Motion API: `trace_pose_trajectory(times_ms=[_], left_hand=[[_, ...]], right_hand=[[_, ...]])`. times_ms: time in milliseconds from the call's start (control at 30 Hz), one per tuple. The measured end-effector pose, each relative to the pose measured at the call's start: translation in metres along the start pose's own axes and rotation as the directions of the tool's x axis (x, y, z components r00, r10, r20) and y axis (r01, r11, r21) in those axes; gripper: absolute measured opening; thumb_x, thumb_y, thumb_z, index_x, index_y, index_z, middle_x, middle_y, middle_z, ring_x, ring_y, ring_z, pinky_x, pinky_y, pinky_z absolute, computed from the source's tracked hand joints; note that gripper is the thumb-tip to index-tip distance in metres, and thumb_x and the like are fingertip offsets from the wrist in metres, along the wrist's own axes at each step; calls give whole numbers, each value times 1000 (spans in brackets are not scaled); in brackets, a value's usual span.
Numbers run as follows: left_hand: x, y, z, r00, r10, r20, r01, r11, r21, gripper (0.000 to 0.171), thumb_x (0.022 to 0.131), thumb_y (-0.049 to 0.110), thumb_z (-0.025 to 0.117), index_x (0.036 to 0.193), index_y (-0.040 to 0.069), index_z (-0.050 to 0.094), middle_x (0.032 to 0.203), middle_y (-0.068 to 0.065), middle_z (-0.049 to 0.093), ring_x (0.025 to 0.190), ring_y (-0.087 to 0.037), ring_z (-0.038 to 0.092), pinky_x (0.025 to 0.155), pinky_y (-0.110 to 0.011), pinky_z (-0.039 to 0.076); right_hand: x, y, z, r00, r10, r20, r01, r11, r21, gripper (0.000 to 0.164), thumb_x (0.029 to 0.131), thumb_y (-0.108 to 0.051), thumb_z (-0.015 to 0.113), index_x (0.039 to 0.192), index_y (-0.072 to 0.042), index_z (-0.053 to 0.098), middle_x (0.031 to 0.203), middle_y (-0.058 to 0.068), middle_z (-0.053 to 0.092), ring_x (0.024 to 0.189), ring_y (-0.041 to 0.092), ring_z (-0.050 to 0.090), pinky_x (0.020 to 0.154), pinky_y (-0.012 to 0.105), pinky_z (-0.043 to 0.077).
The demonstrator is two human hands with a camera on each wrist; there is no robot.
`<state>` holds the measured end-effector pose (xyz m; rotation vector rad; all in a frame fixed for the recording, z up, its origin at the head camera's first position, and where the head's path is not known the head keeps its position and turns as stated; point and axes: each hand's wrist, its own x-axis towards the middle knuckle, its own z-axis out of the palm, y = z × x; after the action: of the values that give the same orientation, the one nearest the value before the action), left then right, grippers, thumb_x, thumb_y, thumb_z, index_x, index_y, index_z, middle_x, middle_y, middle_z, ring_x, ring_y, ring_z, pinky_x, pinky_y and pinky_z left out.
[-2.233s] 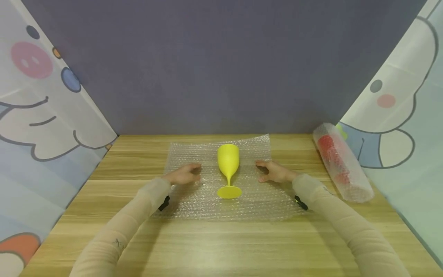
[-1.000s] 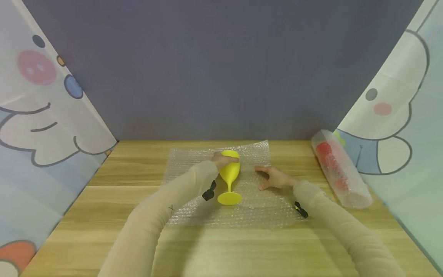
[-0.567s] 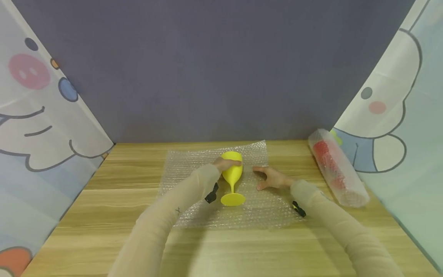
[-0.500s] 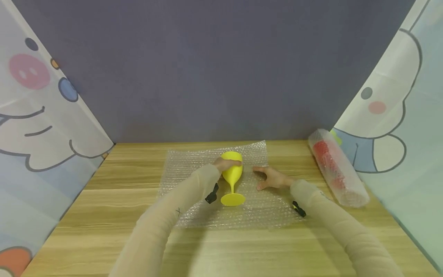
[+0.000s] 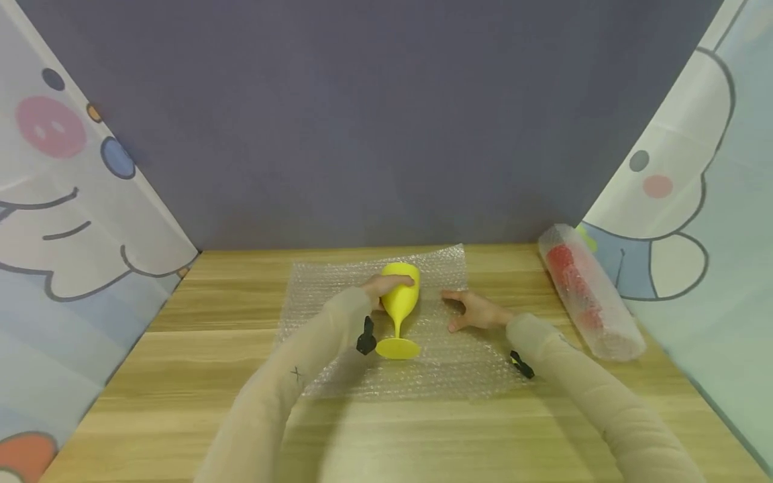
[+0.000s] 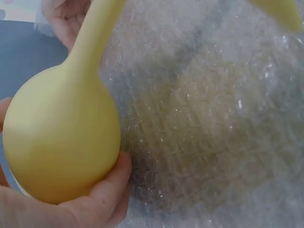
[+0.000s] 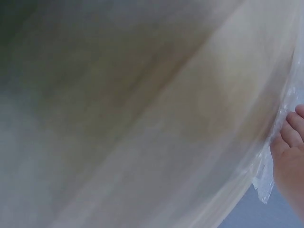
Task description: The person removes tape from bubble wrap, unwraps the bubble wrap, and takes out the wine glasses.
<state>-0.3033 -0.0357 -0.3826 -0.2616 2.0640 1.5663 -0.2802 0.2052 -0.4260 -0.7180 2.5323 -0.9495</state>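
A yellow plastic goblet (image 5: 401, 307) lies over a sheet of bubble wrap (image 5: 329, 275), its bowl toward the back and its round foot toward the front. My left hand (image 5: 383, 286) grips the bowl from the left. In the left wrist view, fingers (image 6: 107, 194) curve round the goblet's bowl (image 6: 61, 128); the stem points away. To the right of the goblet, my right hand (image 5: 477, 311) rests at the wrap with thumb and fingers spread apart and nothing between them. The right wrist view has its fingers (image 7: 292, 130) beside the wrap's edge.
A bubble-wrapped roll (image 5: 604, 312) with something red inside lies at the right edge of the wooden table (image 5: 199, 376). A grey panel (image 5: 386, 134) closes off the back. Printed cartoon curtains (image 5: 676, 168) hang at both sides.
My left hand has come in from the left and taken hold of the goblet's bowl. In the last half second the goblet has shifted slightly left with it. The right hand stays in place.
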Motion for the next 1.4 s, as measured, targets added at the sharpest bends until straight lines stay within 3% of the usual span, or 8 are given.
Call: trace_pose_trajectory(times_ms=[300,700,1000,1233,1400], left_hand=[[-1,-1,-7,996,-22,88,32,992,-121,60,74,26,72,123,3,45,110,-12,56,97,-26,57,80,-36,54],[-9,-5,-21,987,59,152,-24,975,-221,56,81,22,64,128,3,40,120,-15,51,104,-28,55,87,-40,51],[-6,-16,-32,967,144,211,-110,980,-165,50,83,26,61,125,6,43,117,-10,54,101,-23,57,87,-37,51],[-30,-9,-30,978,149,147,-129,982,-136,51,83,22,63,125,2,43,119,-14,54,103,-25,56,89,-37,50],[-34,-13,-32,961,214,175,-192,972,-136,48,84,22,61,125,2,44,119,-13,55,104,-23,57,94,-37,47]], right_hand=[[0,-1,1,1000,-6,6,6,1000,14,86,71,-21,75,139,7,30,144,25,31,134,40,24,111,51,21],[-1,-5,-5,1000,19,16,-19,999,-26,87,71,-23,75,140,5,29,145,23,29,135,39,22,112,50,19],[-1,-5,-3,1000,2,21,-1,1000,-24,86,72,-21,75,139,6,29,145,23,30,135,39,23,112,50,21],[-1,-3,-3,1000,-8,15,8,999,-47,87,71,-24,75,139,5,30,145,22,30,135,39,23,111,51,20],[1,-2,-3,1000,-9,6,10,999,-43,87,71,-24,75,139,5,30,145,21,29,135,39,22,112,51,19]])
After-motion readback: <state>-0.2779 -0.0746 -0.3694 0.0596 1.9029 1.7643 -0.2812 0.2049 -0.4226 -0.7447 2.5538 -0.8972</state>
